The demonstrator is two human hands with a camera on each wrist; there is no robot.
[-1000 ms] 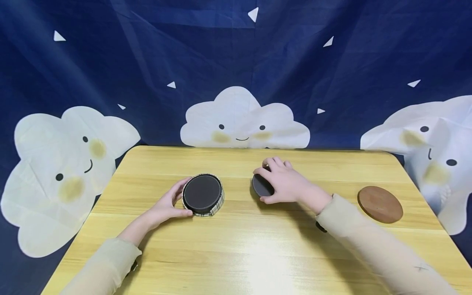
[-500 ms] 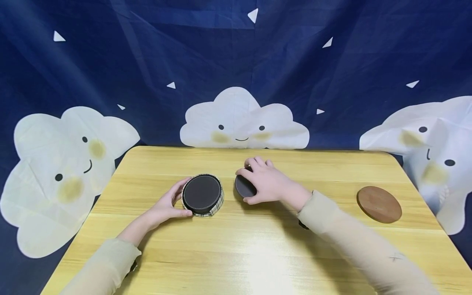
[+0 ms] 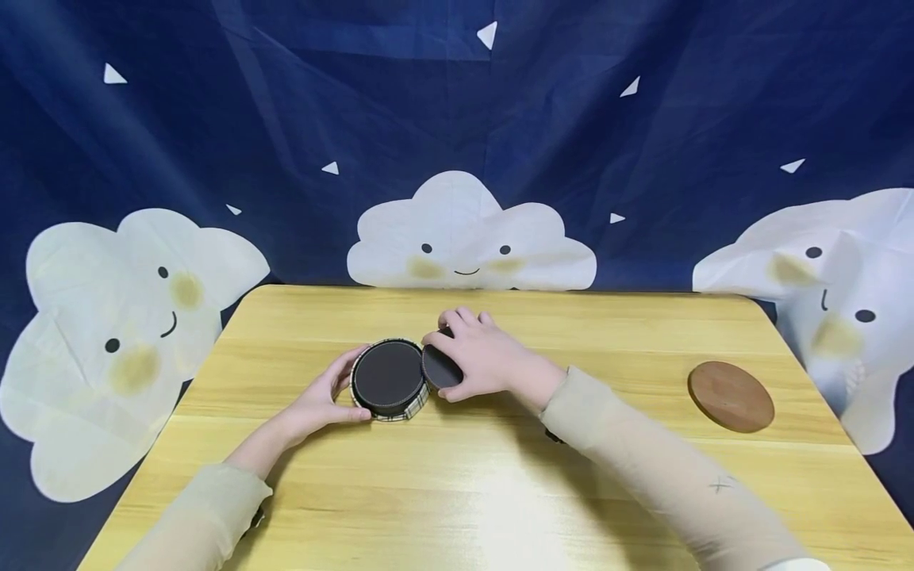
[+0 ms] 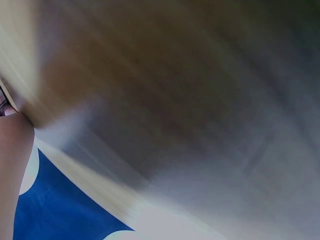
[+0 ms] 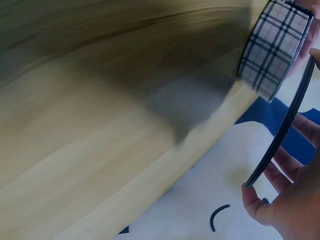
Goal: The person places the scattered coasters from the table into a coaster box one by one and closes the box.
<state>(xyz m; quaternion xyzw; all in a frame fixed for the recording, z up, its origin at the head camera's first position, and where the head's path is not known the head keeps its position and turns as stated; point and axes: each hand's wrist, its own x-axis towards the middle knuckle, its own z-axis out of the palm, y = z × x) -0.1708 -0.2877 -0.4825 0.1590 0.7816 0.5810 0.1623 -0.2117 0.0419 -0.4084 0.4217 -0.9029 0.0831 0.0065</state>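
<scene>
A round plaid coaster holder (image 3: 414, 408) stands on the table left of centre, with a black coaster (image 3: 388, 377) showing at its top. My left hand (image 3: 321, 403) grips the holder from the left, thumb at the near side and fingers behind. My right hand (image 3: 487, 358) holds another black round coaster (image 3: 441, 369) by its edge, fingers spread over it. That coaster is tilted, its left edge right at the holder's rim. In the right wrist view the held coaster (image 5: 282, 132) appears edge-on beside the plaid wall (image 5: 276, 47). The left wrist view shows mostly blurred table.
A brown round disc (image 3: 731, 396) lies flat at the right of the wooden table (image 3: 457, 484). Behind the table's back edge hangs a dark blue cloth (image 3: 400, 95) with smiling clouds and white triangles.
My right hand has carried the black coaster leftward across the table up to the holder. My left hand and the holder have stayed in place.
</scene>
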